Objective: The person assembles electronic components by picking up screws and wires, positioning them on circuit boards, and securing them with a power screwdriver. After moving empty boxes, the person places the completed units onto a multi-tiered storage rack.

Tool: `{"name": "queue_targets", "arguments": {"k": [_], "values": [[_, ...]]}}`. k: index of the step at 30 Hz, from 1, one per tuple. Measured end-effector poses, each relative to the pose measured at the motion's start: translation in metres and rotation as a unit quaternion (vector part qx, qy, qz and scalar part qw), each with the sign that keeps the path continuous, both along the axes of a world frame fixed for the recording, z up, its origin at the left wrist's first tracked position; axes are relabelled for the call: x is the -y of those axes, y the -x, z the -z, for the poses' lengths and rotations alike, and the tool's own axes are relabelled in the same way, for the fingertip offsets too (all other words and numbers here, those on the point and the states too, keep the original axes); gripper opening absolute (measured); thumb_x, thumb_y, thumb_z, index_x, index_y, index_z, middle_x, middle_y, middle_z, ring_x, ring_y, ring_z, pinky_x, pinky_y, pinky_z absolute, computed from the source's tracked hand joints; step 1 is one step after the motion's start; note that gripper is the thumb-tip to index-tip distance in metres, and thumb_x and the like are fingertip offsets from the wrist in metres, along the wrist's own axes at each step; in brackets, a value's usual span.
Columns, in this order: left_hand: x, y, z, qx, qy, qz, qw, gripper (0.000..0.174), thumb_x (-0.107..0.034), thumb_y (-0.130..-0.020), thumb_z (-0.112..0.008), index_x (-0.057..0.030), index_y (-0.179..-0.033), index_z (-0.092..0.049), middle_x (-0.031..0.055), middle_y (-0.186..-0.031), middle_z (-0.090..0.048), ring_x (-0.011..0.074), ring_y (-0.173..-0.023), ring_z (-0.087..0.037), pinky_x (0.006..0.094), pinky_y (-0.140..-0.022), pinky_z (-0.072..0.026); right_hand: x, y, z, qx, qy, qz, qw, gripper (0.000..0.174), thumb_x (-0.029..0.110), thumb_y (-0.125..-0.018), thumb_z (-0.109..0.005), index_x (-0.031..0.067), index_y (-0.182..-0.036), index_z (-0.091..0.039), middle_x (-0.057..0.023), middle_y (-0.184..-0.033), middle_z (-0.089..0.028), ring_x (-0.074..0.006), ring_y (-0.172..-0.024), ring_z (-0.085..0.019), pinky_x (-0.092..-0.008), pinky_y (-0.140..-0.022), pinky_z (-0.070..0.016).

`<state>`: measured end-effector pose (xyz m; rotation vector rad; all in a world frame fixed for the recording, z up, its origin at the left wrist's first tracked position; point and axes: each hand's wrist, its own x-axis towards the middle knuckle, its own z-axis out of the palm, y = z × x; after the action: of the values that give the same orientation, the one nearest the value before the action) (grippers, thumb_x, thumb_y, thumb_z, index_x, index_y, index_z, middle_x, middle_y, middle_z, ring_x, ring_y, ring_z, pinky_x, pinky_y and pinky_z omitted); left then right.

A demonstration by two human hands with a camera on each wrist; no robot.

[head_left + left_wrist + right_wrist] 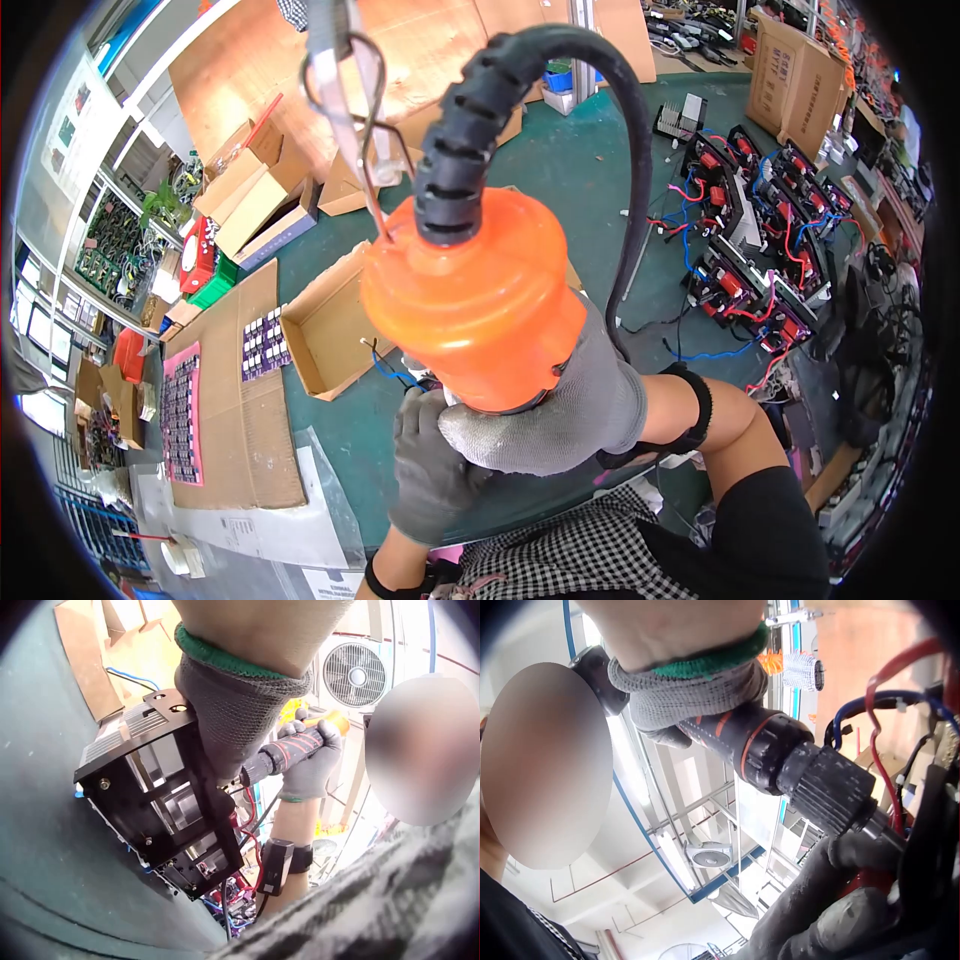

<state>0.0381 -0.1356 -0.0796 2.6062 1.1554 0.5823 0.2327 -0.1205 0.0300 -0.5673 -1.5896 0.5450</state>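
Observation:
My gloved right hand [560,420] grips an electric screwdriver [470,310] with an orange top and a thick black cord. The right wrist view shows the tool's dark body and ribbed collar [832,787], its bit angled down to the work. In the left wrist view a black metal-framed unit [169,802] with a silver finned heatsink [124,735] stands tilted over the table. My gloved left hand [232,712] holds this unit beside the bit. Its curled fingers [795,892] show close under the bit, near a red part. In the head view the screwdriver hides most of the unit.
Several similar units with red and blue wires [750,240] crowd the right side of the green table [560,150]. An open cardboard box [335,330] lies left of the hands, beside a flat cardboard sheet [230,430] bearing purple circuit boards [263,345]. A metal hook hangs by the screwdriver.

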Motion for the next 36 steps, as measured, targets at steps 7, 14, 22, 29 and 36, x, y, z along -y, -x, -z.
{"name": "queue_targets", "arguments": {"k": [7, 14, 22, 29, 36], "values": [[0.002, -0.010, -0.005, 0.085, -0.029, 0.000, 0.996, 0.046, -0.032, -0.074, -0.072, -0.0125, -0.115, -0.061, 0.0121, -0.112, -0.051, 0.0361, -0.107, -0.049, 0.0534, -0.100, -0.0362, 0.001, -0.003, 0.012, -0.005, 0.083, -0.019, 0.996, 0.059, 0.005, -0.067, -0.068, 0.0030, -0.122, -0.047, -0.0077, -0.100, -0.059, -0.0143, -0.088, -0.057, -0.0302, -0.082, -0.0471], [-0.006, -0.013, -0.025, 0.102, -0.039, 0.018, 0.994, 0.042, -0.028, -0.071, -0.075, -0.0117, -0.108, -0.066, 0.0114, -0.108, -0.056, 0.0345, -0.105, -0.052, 0.0511, -0.097, -0.0399, 0.014, -0.012, -0.002, -0.088, 0.213, -0.129, 0.964, 0.066, 0.004, -0.068, -0.069, 0.0023, -0.129, -0.043, -0.0048, -0.103, -0.058, -0.0119, -0.089, -0.055, -0.0287, -0.083, -0.0466], [-0.027, -0.008, -0.045, 0.007, 0.019, 0.105, 0.994, 0.039, -0.028, -0.076, -0.073, -0.0095, -0.110, -0.065, 0.0145, -0.109, -0.061, 0.0386, -0.106, -0.055, 0.0480, -0.093, -0.0444, -0.021, -0.001, -0.020, -0.041, 0.118, -0.134, 0.983, 0.061, 0.006, -0.067, -0.073, 0.0011, -0.122, -0.049, -0.0047, -0.104, -0.058, -0.0143, -0.085, -0.056, -0.0289, -0.078, -0.0462], [-0.115, 0.014, -0.052, 0.076, 0.165, 0.063, 0.981, 0.025, -0.019, -0.083, -0.067, -0.0115, -0.107, -0.067, 0.0092, -0.099, -0.065, 0.0295, -0.097, -0.060, 0.0412, -0.085, -0.0481, -0.011, -0.072, -0.084, -0.224, 0.129, -0.185, 0.948, 0.065, 0.007, -0.068, -0.066, -0.0039, -0.127, -0.040, -0.0211, -0.100, -0.060, -0.0243, -0.065, -0.063, -0.0360, -0.057, -0.0555], [-0.172, -0.034, -0.013, -0.110, 0.067, 0.122, 0.984, 0.016, -0.014, -0.082, -0.066, -0.0148, -0.098, -0.069, 0.0058, -0.092, -0.066, 0.0277, -0.092, -0.063, 0.0384, -0.081, -0.0504, -0.011, -0.111, -0.069, -0.248, 0.028, 0.064, 0.966, 0.064, 0.021, -0.074, -0.060, -0.0045, -0.129, -0.039, -0.0234, -0.105, -0.061, -0.0243, -0.057, -0.061, -0.0349, -0.048, -0.0531]]}}
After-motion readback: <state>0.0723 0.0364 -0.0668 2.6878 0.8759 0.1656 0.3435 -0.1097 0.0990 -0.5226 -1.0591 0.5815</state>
